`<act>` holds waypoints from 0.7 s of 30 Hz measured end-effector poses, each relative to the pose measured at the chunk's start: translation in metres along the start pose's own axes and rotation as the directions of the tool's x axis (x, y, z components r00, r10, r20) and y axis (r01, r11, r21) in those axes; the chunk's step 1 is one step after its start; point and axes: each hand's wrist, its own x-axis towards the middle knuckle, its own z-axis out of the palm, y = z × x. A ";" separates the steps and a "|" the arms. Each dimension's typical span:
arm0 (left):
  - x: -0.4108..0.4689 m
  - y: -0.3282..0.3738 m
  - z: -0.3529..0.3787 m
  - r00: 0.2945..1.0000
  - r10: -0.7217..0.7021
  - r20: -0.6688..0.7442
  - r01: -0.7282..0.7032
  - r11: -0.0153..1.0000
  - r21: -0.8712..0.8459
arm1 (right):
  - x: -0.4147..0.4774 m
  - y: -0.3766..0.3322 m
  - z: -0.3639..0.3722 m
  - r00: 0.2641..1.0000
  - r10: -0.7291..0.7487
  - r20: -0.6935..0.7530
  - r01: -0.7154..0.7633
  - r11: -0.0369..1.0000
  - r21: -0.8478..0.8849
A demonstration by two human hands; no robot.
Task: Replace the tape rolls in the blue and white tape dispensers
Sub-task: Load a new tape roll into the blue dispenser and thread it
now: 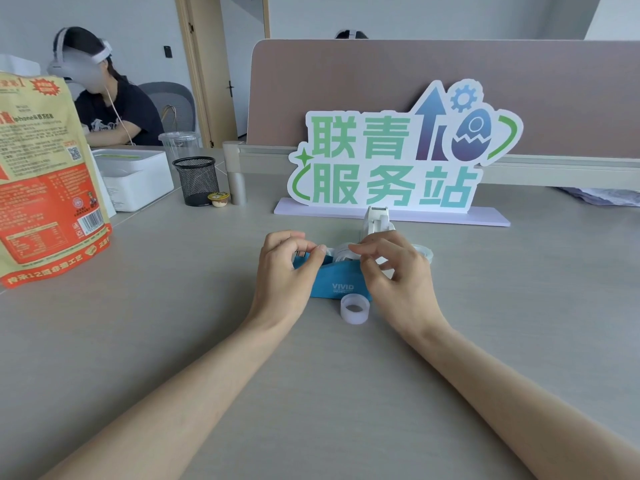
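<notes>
The blue tape dispenser (337, 284) sits on the table between my hands, with a roll of clear tape (341, 254) in its cradle. My left hand (287, 268) pinches the tape's free end over the dispenser's cutter end. My right hand (391, 268) has its fingers curled at the roll, thumb and forefinger on it. The white tape dispenser (376, 221) stands just behind. An empty translucent tape core (355, 308) lies in front of the blue dispenser. Another clear tape roll (425, 251) peeks out behind my right hand.
A standing sign (398, 157) on a lilac base is behind the dispensers. At the left stand a large snack bag (45, 188), a white box (138, 178), a black mesh pen cup (197, 181) and a plastic cup (180, 143). A person sits beyond the left side.
</notes>
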 end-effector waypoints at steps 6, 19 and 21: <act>0.000 0.001 0.000 1.000 -0.016 -0.006 0.016 1.000 0.005 | -0.001 -0.001 0.002 1.000 -0.013 -0.011 0.013 0.999 -0.051; 0.000 0.001 0.002 1.000 -0.028 -0.013 0.029 0.999 0.032 | 0.000 -0.004 0.003 0.996 -0.080 -0.030 0.073 0.979 -0.193; 0.000 0.001 0.001 0.999 -0.033 -0.010 0.034 0.999 0.024 | 0.002 -0.005 0.007 0.994 -0.109 -0.029 0.099 0.967 -0.235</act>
